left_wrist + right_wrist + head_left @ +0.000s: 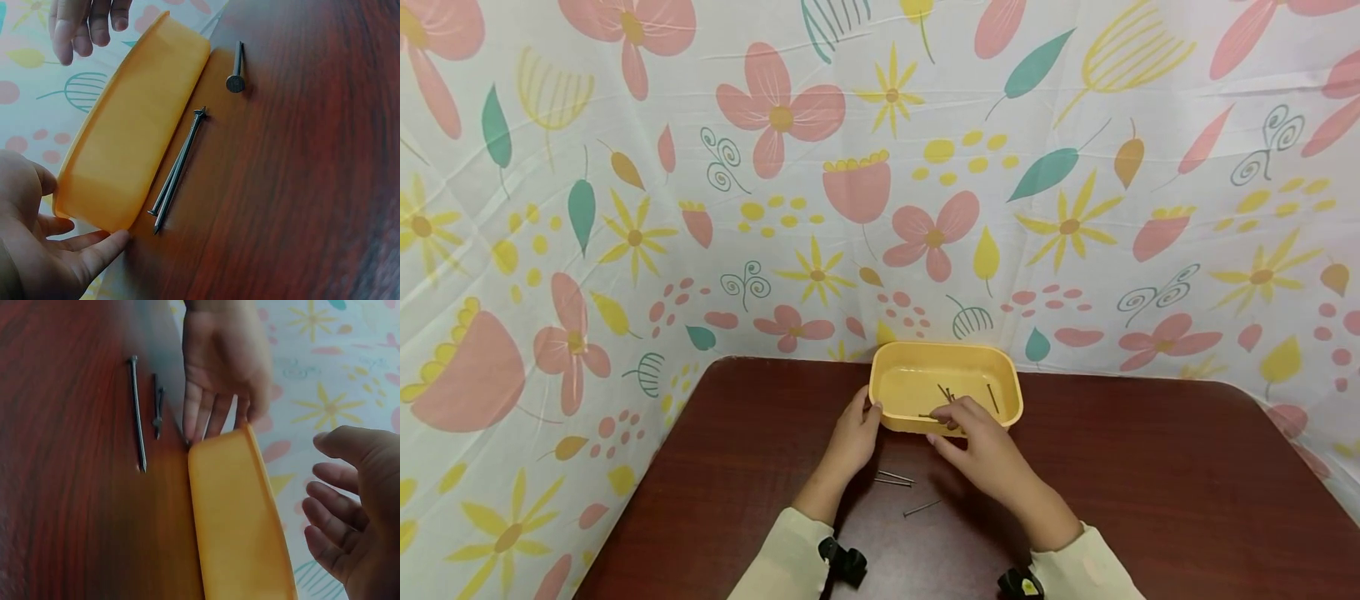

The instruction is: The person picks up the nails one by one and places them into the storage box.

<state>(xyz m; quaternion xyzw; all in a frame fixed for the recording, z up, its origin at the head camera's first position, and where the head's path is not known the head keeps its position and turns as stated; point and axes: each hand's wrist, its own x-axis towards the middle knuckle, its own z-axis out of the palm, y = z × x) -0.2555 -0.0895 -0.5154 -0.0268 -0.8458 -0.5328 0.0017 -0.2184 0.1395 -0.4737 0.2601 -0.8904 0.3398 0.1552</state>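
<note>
A yellow plastic tray (880, 423) stands at the table's far edge, with several nails (993, 398) inside. My left hand (854, 433) holds its left end; in the left wrist view the fingertips (112, 244) touch its lower corner. Over the tray's front rim is my right hand (981, 446), fingers loosely bent; in the right wrist view the thumb (344, 442) and fingers are apart with nothing between them. Two nails lie nearly together (895, 480) on the table before the tray, and a single nail (921, 508) lies nearer me.
The dark reddish-brown table (1150, 467) has rounded far corners. Behind it and to the left hangs a white cloth (865, 308) printed with flowers and leaves. Black straps (842, 562) with devices sit at both wrists, over pale sleeves (790, 558).
</note>
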